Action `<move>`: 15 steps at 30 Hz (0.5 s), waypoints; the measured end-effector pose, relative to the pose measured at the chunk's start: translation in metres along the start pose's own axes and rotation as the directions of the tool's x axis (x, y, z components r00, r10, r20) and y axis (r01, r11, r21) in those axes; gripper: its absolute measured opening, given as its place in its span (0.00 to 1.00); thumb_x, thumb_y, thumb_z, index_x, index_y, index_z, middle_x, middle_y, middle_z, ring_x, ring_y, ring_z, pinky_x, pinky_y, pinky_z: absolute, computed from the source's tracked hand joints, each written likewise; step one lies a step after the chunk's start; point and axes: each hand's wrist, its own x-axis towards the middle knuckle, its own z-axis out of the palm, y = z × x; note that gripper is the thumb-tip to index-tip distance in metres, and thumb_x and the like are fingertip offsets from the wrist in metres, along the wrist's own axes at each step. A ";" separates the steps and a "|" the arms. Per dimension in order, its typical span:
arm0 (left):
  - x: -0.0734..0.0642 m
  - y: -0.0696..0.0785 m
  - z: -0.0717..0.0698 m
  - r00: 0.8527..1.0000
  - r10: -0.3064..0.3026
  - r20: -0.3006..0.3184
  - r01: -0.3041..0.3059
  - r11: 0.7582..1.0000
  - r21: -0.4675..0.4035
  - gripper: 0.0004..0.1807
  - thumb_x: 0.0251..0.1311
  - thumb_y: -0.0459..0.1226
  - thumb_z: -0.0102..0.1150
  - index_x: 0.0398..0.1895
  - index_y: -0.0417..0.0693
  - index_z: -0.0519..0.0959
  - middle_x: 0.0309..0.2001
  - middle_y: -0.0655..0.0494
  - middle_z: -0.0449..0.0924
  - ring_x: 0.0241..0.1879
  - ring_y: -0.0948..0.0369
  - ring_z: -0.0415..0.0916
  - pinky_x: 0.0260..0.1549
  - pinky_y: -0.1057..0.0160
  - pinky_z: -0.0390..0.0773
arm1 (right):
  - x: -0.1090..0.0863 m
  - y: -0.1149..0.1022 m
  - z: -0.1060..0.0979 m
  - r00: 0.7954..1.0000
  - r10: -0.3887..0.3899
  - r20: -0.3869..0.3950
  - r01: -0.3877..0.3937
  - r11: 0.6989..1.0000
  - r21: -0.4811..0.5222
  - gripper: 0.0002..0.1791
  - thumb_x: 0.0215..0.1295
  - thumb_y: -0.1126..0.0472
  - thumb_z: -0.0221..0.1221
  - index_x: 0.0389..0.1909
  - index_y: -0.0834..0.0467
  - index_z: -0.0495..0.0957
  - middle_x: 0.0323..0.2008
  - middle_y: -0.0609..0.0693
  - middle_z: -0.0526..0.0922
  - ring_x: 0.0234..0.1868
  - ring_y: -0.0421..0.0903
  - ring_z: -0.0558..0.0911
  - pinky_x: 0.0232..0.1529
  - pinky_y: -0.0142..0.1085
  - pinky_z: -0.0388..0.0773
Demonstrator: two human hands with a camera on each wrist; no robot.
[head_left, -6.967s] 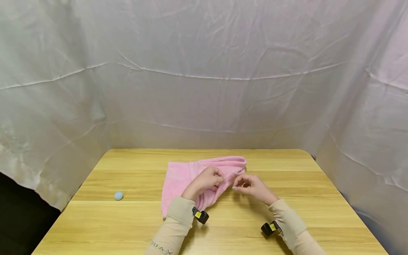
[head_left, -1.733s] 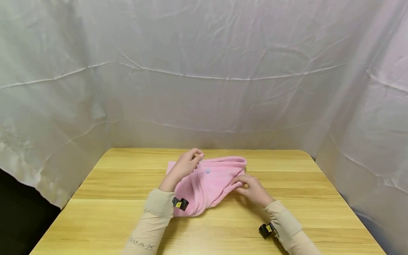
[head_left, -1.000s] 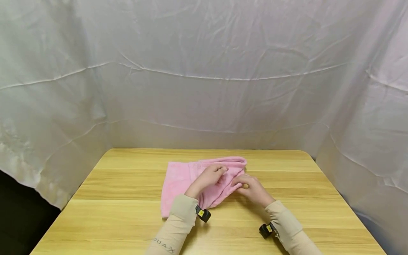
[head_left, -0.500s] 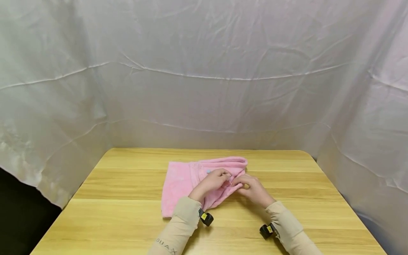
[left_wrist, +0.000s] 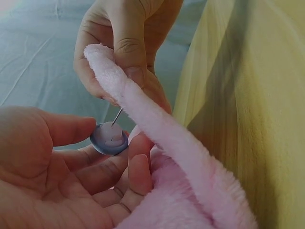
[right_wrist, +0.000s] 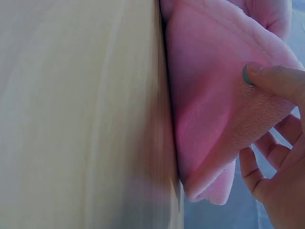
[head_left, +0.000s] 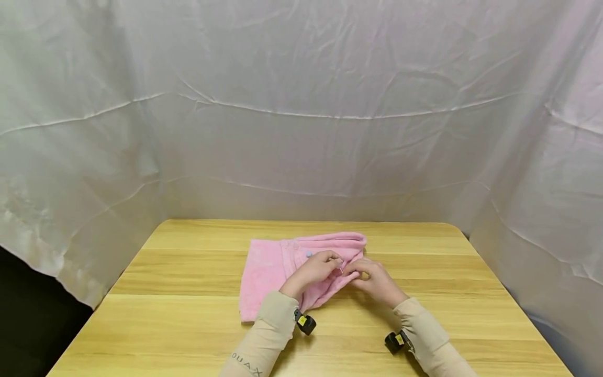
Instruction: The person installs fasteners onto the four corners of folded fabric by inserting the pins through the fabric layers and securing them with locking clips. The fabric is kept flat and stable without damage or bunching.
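Observation:
My left hand (head_left: 314,269) pinches a blue, round fastener cap with a pale centre (left_wrist: 108,138), seen in the left wrist view. My right hand (head_left: 378,281) pinches the edge of a pink plush cloth (head_left: 264,277). A thin metal pin (left_wrist: 116,118) sticks out of that edge, its tip at the cap's pale centre. On the cloth's other face, a blue-grey disc (right_wrist: 247,75) shows under my right thumb in the right wrist view. Another small blue disc (head_left: 309,254) sits on the cloth just behind my left hand.
The cloth lies folded on a wooden table (head_left: 471,314). Hanging grey-white fabric (head_left: 301,157) encloses the back and sides. Black wrist cameras (head_left: 306,323) are strapped to both forearms.
The blue disc lying on the table at left seven seconds ago is gone from there. My left hand has come from the cloth's back left to its right edge; the right hand stays.

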 end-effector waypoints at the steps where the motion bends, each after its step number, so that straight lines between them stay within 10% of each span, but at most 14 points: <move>1: 0.000 0.000 0.000 1.000 0.000 0.003 0.000 1.000 -0.009 0.13 0.72 0.37 0.47 0.46 0.37 0.79 0.41 0.42 0.82 0.42 0.54 0.79 0.48 0.59 0.77 | 0.000 0.000 0.000 1.000 -0.006 -0.003 0.006 1.000 -0.001 0.10 0.50 0.68 0.69 0.35 0.55 0.85 0.36 0.45 0.87 0.40 0.41 0.81 0.46 0.33 0.78; 15: 0.000 -0.001 -0.002 1.000 0.021 0.018 -0.021 1.000 -0.005 0.12 0.71 0.37 0.49 0.47 0.38 0.79 0.41 0.45 0.82 0.42 0.54 0.80 0.48 0.58 0.78 | 0.000 -0.001 0.000 1.000 0.000 -0.004 0.000 1.000 -0.002 0.10 0.50 0.68 0.69 0.35 0.57 0.84 0.36 0.46 0.87 0.40 0.41 0.81 0.45 0.33 0.78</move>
